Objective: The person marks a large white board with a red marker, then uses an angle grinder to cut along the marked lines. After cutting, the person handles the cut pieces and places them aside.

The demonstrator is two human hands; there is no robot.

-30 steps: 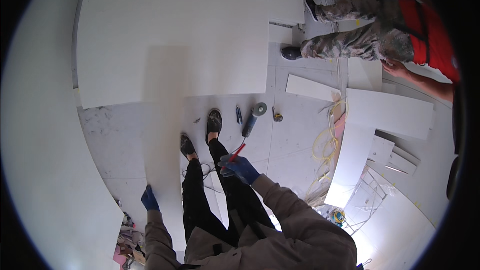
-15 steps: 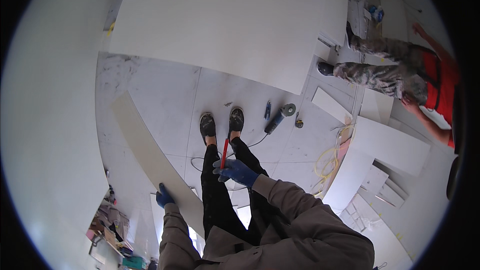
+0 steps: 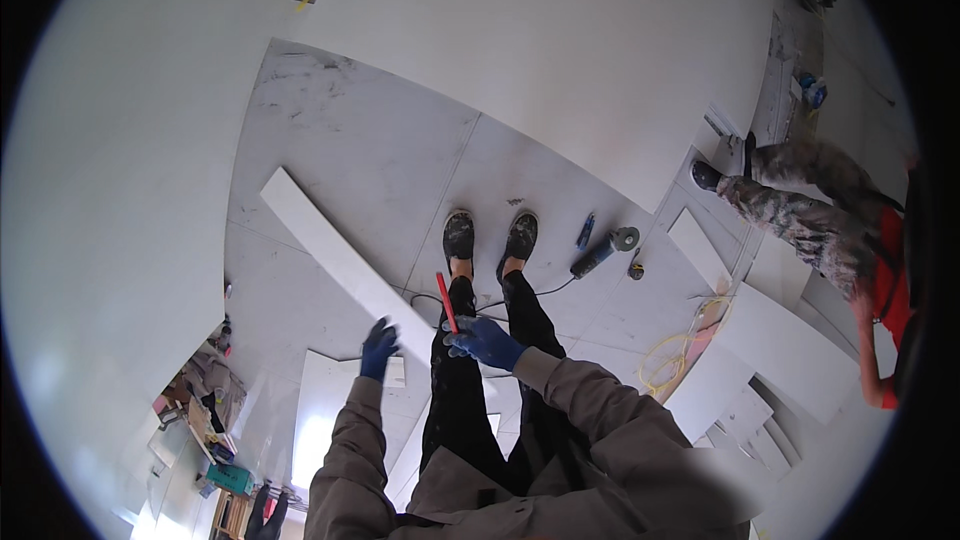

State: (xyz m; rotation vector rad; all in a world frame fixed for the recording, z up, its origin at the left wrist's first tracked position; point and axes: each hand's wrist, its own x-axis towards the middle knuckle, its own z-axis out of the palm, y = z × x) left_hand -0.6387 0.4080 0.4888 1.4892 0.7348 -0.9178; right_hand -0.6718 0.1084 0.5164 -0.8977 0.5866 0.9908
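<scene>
A long white strip (image 3: 335,255) lies on the floor (image 3: 380,155). The left hand (image 3: 378,348) in a blue glove is open just beside its near end — not gripping. The right hand (image 3: 487,340) grips a red tool (image 3: 446,302) — above the shoes (image 3: 490,236).

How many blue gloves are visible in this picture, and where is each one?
2. One blue glove on the left hand, beside the long white strip. One on the right hand, holding a red tool. The co-worker's hands are unclear.
</scene>
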